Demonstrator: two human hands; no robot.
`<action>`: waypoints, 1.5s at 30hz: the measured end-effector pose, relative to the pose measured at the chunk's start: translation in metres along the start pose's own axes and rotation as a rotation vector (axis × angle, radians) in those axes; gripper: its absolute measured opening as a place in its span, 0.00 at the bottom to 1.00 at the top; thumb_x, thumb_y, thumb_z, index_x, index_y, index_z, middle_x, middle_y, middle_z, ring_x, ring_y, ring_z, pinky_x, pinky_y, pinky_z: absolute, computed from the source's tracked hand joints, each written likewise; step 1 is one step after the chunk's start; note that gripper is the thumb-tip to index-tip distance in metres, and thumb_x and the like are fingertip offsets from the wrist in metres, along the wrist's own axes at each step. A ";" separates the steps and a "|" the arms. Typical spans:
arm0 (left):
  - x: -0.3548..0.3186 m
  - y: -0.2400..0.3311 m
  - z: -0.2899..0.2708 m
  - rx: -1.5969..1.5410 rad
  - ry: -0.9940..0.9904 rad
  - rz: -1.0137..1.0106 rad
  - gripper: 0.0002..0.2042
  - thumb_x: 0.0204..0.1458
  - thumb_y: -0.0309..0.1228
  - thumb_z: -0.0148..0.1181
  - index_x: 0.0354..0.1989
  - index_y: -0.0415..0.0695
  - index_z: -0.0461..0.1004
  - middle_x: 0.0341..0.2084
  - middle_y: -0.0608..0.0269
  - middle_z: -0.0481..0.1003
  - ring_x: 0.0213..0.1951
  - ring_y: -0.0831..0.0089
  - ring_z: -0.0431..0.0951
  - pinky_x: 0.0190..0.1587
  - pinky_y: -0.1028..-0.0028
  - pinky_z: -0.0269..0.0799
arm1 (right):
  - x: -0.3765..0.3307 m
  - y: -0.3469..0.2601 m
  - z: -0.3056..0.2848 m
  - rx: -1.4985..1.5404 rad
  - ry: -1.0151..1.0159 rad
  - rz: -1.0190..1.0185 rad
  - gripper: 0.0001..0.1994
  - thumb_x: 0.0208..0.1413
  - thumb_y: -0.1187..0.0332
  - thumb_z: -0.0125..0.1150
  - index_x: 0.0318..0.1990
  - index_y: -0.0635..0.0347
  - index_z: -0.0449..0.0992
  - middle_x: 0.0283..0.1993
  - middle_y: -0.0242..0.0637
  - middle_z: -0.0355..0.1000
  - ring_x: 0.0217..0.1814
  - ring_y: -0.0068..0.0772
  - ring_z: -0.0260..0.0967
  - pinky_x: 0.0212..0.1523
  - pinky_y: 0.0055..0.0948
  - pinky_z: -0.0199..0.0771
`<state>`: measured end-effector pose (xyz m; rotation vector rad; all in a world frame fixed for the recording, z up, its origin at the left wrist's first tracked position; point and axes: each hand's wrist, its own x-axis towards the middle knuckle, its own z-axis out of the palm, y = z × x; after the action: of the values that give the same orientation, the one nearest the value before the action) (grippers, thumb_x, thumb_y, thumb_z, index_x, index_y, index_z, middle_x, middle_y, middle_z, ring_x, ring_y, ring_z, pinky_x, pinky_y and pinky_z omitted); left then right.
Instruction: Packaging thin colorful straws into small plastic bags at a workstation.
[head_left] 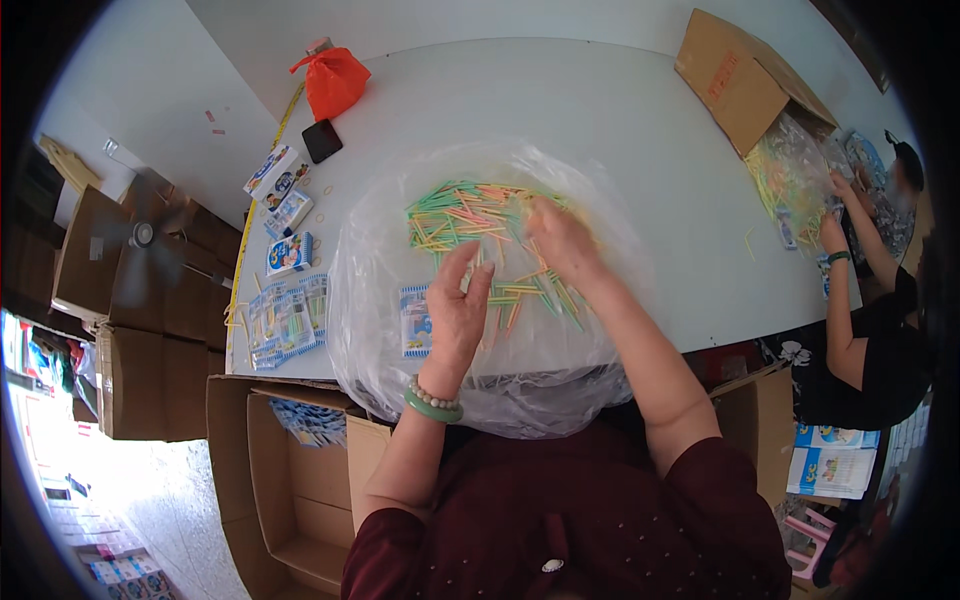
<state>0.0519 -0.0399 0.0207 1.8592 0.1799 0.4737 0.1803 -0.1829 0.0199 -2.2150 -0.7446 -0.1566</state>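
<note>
A loose pile of thin pastel sticks (470, 212), green, yellow and pink, lies on a large clear plastic bag (375, 260) spread before me. At the pile's right side, my right hand (562, 242) reaches in with fingers curled down and together. Its fingertips are slightly blurred, and what they hold is hidden. My left hand (458, 315) hovers at the near side of the pile, thumb and fingers apart, with nothing visibly held. Partly behind it is a blue-and-white packet (414, 322) on the plastic. More sticks lie scattered between my hands.
Filled packets (290, 320) and small boxes (290, 213) line the table's left edge, near a black phone (322, 141) and an orange bag (336, 84). Cartons (310, 490) stand below. At right, another person's hands (838, 225) work by a tipped carton (745, 80) spilling a stick-filled bag.
</note>
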 end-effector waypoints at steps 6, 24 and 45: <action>-0.001 0.005 0.029 0.201 -0.016 0.217 0.16 0.57 0.26 0.50 0.54 0.38 0.67 0.49 0.42 0.71 0.50 0.48 0.72 0.52 0.64 0.69 | -0.055 -0.021 0.039 0.444 -0.087 -0.012 0.06 0.56 0.69 0.49 0.37 0.60 0.66 0.32 0.46 0.72 0.36 0.55 0.70 0.34 0.48 0.68; -0.029 0.001 -0.045 0.731 0.259 -0.060 0.15 0.50 0.31 0.60 0.44 0.37 0.71 0.37 0.52 0.74 0.38 0.53 0.74 0.41 0.65 0.69 | -0.060 -0.007 0.031 0.627 0.010 0.235 0.07 0.57 0.70 0.55 0.42 0.60 0.71 0.41 0.41 0.74 0.47 0.37 0.73 0.46 0.30 0.69; -0.028 -0.048 -0.084 0.649 0.174 -0.461 0.18 0.38 0.41 0.69 0.22 0.42 0.67 0.19 0.61 0.70 0.31 0.62 0.73 0.42 0.62 0.61 | -0.064 -0.010 0.034 0.382 0.035 -0.098 0.06 0.52 0.76 0.56 0.37 0.58 0.69 0.31 0.39 0.70 0.34 0.42 0.70 0.35 0.33 0.69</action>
<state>-0.0027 0.0400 -0.0086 2.3036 0.9491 0.2642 0.1176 -0.1827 -0.0186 -1.8108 -0.7923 -0.0925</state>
